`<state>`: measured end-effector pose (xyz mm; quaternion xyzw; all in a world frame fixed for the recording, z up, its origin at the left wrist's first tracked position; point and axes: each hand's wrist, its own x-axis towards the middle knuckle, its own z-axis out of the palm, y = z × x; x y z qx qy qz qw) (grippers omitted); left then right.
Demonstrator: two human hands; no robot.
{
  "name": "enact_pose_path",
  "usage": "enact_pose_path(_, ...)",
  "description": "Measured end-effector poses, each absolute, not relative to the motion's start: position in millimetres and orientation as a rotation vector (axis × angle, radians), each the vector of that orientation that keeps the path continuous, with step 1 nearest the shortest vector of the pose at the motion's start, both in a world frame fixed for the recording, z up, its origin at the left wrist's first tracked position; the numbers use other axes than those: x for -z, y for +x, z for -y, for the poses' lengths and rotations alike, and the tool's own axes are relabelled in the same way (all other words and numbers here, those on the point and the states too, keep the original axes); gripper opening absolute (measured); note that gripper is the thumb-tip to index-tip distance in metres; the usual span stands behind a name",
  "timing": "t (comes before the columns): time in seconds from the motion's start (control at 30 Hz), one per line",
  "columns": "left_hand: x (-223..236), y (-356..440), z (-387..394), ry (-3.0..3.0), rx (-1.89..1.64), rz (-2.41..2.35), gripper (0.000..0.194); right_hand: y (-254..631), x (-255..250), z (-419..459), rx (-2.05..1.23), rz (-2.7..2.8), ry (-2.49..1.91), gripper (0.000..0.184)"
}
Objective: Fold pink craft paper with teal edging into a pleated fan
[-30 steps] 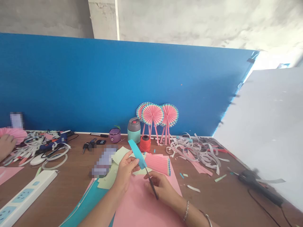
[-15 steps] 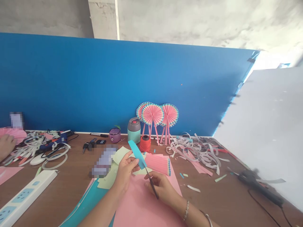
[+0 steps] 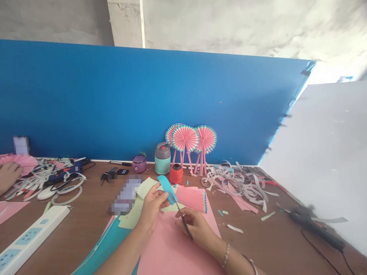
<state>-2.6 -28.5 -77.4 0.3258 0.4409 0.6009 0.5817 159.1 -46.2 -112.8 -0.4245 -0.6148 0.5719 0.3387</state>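
Between the thumb and fingers of my left hand is a curved strip of blue paper, its upper end bending up and away. My right hand grips a pair of dark-handled scissors, seen nearly edge-on, with the thin tip against the strip's lower end. How far the blades are parted cannot be made out. Under both hands lies a large pink paper sheet. Just beyond my right hand, a pleated pink paper piece with blue-edged folds rests on it.
Paper fans lean against the blue partition, behind a red jar-like object and a teal flask. Paper curls and a glue gun lie right. Left are a power strip and another person's hand.
The blue strip's far end has dipped lower and curls less high. My hands stay nearly in place. At far left, the other person's pink pleated paper has shifted slightly right.
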Motion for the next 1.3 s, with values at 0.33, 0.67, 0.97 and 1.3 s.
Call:
enact_pose_path(0.33,75.3,-2.2,29.9,0.75,-1.416,-1.033,0.072,160.0,116.3,45.7,-1.483,1.598,-1.113,0.031)
enact_pose_path(0.67,74.0,-2.6,30.2,0.754,-1.405,-1.033,0.072,158.6,112.6,45.7,-1.456,1.607,-1.154,0.026)
enact_pose_path(0.97,77.4,-4.9,28.1,0.793,-1.398,-1.033,0.059,158.6,109.7,46.3,-1.44,1.63,-1.176,0.024)
enact_pose_path(1.3,80.1,-7.6,25.0,0.792,-1.452,-1.013,0.054,159.3,114.1,46.6,-1.441,1.646,-1.169,0.024)
